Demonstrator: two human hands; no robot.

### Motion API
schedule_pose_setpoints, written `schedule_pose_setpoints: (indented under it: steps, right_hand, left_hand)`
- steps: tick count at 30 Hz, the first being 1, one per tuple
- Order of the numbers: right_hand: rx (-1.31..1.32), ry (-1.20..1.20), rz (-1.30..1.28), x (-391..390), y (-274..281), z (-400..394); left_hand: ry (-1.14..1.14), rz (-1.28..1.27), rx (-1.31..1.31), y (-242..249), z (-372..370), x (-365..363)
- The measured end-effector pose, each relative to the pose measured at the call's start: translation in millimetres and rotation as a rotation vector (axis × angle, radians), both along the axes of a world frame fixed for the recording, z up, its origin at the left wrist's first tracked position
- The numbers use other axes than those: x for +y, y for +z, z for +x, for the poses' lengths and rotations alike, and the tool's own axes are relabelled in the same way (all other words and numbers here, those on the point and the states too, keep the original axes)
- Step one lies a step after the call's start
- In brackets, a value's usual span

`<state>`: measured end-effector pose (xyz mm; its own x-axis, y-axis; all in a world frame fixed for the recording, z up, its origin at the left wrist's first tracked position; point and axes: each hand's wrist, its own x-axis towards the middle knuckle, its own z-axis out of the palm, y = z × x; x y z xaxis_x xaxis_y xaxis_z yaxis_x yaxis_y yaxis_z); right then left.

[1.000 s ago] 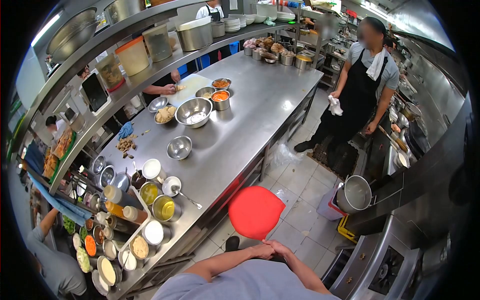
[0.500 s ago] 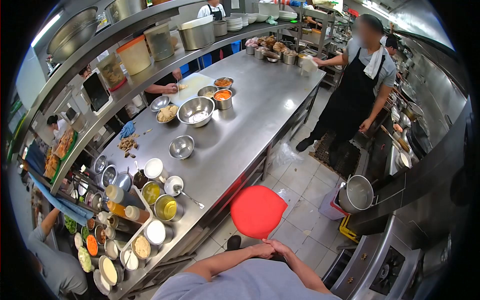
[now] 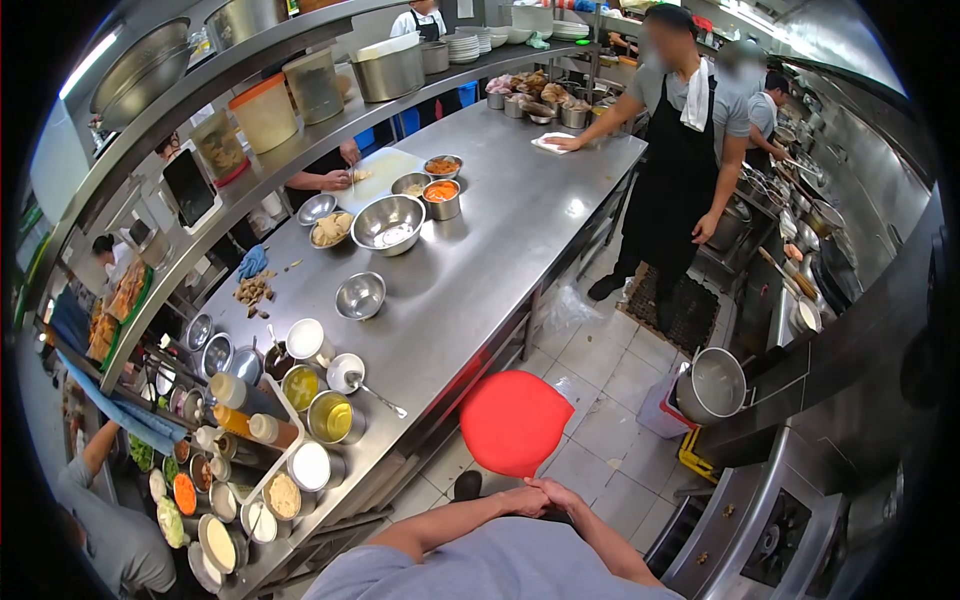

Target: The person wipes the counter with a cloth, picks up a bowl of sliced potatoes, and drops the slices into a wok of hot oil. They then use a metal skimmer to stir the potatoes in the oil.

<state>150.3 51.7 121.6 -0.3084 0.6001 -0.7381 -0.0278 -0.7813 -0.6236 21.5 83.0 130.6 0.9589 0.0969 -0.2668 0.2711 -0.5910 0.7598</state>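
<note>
Just in front of my body my left hand (image 3: pixel 517 500) and my right hand (image 3: pixel 556 493) come together, fingers closed. A smooth, rounded red thing (image 3: pixel 515 424) with a pointed corner on its right shows just beyond them. It narrows toward my right fingertips and overlaps them in this view; I cannot tell whether I hold it. To its left runs the long steel worktable (image 3: pixel 480 270). On the table's near end stand a pot of yellow liquid (image 3: pixel 338 418), a white bowl with a spoon (image 3: pixel 347 372) and several sauce bottles (image 3: pixel 270 430).
A co-worker in a black apron (image 3: pixel 680 170) presses a white cloth (image 3: pixel 553 143) on the table's far end. Another person's hands (image 3: pixel 335 180) work at a cutting board (image 3: pixel 385 170). Steel bowls (image 3: pixel 388 225) sit mid-table. At right are a pot (image 3: pixel 712 385) and stove (image 3: pixel 775 530).
The co-worker in the apron has leaned toward the table, bringing the white cloth down and left onto its surface. Behind, another person has come into view. My hands have stayed still.
</note>
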Motion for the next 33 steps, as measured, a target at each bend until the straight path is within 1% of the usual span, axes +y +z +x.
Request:
schedule_pose_setpoints:
  steps: [2,4,10,18,23,27,29,33]
  right_hand:
    - [0.002,-0.006,-0.001,0,-3,-1]
    - [0.038,-0.006,0.004,-1,-21,1]
    - [0.025,-0.006,0.025,-2,-9,1]
    - [0.026,-0.008,0.057,-5,-20,4]
    - [-0.006,0.010,0.057,-6,-19,6]
    - [0.008,-0.005,0.033,-6,-23,6]
    - [-0.007,-0.007,0.020,-7,-22,6]
    - [-0.004,-0.025,0.039,-8,-20,7]
  left_hand:
    - [0.001,0.021,-0.023,-6,0,-1]
    - [0.002,0.019,-0.046,-7,0,-1]
    - [0.006,-0.001,-0.055,-8,0,-2]
    - [-0.021,-0.002,-0.043,-2,2,-2]
    - [-0.010,0.016,-0.107,-5,2,-3]
    - [-0.032,0.044,-0.059,5,2,-1]
    - [-0.004,0.015,-0.121,6,2,-2]
    - [0.022,0.001,-0.130,10,3,-3]
